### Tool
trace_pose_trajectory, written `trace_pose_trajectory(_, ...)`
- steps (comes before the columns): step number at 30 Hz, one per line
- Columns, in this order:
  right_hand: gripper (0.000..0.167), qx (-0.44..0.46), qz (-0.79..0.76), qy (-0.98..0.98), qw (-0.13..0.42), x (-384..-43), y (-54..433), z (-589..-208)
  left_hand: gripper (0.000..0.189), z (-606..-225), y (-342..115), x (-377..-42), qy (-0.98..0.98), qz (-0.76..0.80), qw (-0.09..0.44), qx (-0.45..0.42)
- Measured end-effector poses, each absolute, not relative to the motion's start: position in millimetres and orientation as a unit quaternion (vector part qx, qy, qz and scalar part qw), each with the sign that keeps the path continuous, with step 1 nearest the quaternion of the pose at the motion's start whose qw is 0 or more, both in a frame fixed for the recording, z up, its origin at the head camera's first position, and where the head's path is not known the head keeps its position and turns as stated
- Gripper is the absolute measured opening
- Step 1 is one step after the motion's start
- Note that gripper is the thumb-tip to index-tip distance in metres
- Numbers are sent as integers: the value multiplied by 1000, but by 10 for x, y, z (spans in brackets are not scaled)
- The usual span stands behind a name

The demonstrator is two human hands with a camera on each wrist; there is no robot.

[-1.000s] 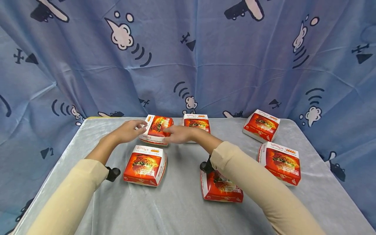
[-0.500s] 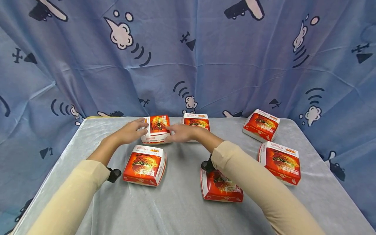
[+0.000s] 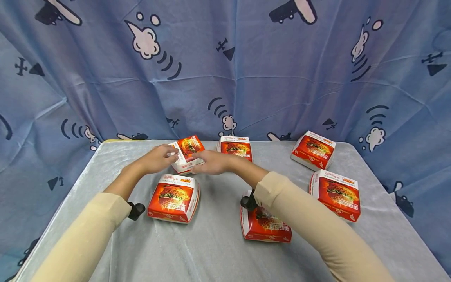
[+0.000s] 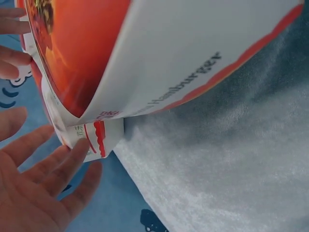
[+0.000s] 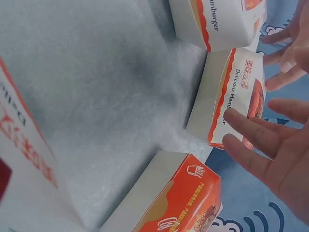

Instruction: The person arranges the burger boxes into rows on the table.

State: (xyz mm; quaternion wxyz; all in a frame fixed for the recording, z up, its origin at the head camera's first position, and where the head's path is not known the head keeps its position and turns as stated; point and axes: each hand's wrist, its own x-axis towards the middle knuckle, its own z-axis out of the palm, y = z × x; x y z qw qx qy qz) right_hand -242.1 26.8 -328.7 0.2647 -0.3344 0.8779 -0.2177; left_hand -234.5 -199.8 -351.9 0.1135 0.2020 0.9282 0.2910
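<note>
Curtained-off booth, by the look: blue fabric curtain [image 3: 267,58] printed with cartoon cloud puffs hangs in folds behind and beside a grey-draped worktop [image 3: 204,250]. Whether inside home, lab or studio, cannot tell.

Your burger box [image 3: 186,150] is red/white card w/ a burger pic on top and "Delicious" lettering on its white side. Lid's closed; it sits askew btwn your L hand [image 3: 155,158] and R hand [image 3: 215,162], nr the table's [image 3: 116,160] far edge.
</note>
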Motion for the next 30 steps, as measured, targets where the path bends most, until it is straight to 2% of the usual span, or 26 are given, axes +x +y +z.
trace_pose_trajectory(6, 64, -338, -198, 880, 267, -2452, 292, -3344, 42, -3532, -1995, -2350, 930, 293, 101, 199)
trace_pose_trajectory(15, 63, -337, -204, 882, 257, -2481, 329, -3354, 38, -3528, -2016, -2332, 943, 267, 112, 161)
trace_pose_trajectory(30, 68, -310, -190, 893, 267, -2481, 340, -3372, 37, -3536, -2039, -2387, 932, 291, 124, 176)
